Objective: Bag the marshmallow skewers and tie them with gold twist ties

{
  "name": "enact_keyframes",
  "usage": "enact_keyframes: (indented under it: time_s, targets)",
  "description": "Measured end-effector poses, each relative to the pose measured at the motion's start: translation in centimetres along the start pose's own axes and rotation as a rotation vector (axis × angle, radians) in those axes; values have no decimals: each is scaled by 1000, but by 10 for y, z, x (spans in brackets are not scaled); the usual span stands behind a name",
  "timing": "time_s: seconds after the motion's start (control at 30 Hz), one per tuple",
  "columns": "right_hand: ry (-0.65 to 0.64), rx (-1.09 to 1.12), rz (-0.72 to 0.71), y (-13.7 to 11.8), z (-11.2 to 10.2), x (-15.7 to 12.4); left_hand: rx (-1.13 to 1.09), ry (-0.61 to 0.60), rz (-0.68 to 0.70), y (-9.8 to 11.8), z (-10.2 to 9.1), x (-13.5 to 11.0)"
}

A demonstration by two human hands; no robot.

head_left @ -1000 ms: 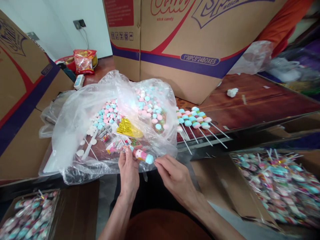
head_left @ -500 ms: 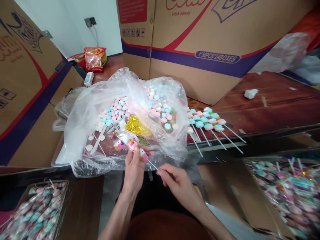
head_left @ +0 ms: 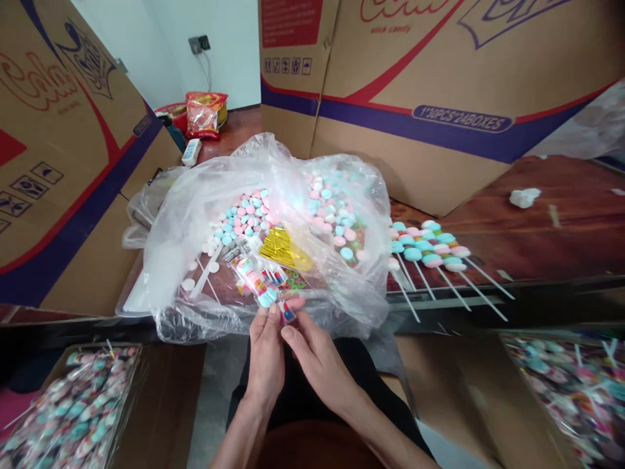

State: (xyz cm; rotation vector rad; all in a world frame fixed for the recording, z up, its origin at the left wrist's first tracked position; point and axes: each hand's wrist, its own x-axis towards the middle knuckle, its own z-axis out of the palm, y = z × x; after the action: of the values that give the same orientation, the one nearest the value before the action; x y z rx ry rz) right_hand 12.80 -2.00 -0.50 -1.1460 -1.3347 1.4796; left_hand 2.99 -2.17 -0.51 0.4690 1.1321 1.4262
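My left hand (head_left: 266, 352) and my right hand (head_left: 312, 355) meet at the table's near edge, both pinched on one candy stick in a printed clear wrapper (head_left: 256, 281) that points up and to the left. Right behind it lies a big clear plastic bag (head_left: 195, 215) spread open, with loose pink, blue and white candies (head_left: 247, 218) and a bundle of gold twist ties (head_left: 283, 247) on it. Several bare candy sticks (head_left: 430, 251) lie in a row on the brown table (head_left: 537, 228) to the right.
Large printed cardboard cartons stand at the left (head_left: 58, 163) and behind (head_left: 415, 85). Boxes of wrapped candy sticks sit low at the left (head_left: 73, 410) and right (head_left: 571, 384). A red snack bag (head_left: 204, 114) and a white remote (head_left: 190, 152) lie far back.
The candy stick has gone fully into the wrapper and now points up-left. My right hand has moved left from the stick's end to join my left hand. The camera has panned left.
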Motion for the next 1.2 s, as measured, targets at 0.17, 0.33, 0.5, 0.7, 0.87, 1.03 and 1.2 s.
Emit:
enact_keyframes:
  time_s: [0.17, 0.33, 0.5, 0.7, 0.87, 1.03, 1.2]
  targets:
    - [-143, 379, 202, -12, 22, 17, -112, -179, -7, 23, -26, -3]
    - [-373, -435, -94, -44, 14, 53, -218, -131, 179, 45, -47, 2]
    - [-58, -1298, -196, -56, -5, 126, -158, 6, 140, 38, -49, 7]
    - [-127, -1404, -178, -43, -18, 162, -151, 21, 100, 26, -43, 10]
    - [-96, -1380, -184, -40, -23, 159, -164, 50, 67, 23, -40, 16]
    - [-17, -1255, -235, -37, -28, 162, -149, 124, 42, 18, -37, 19]
    - [41, -1006, -363, -39, -33, 162, -75, 177, 114, 13, -32, 20]
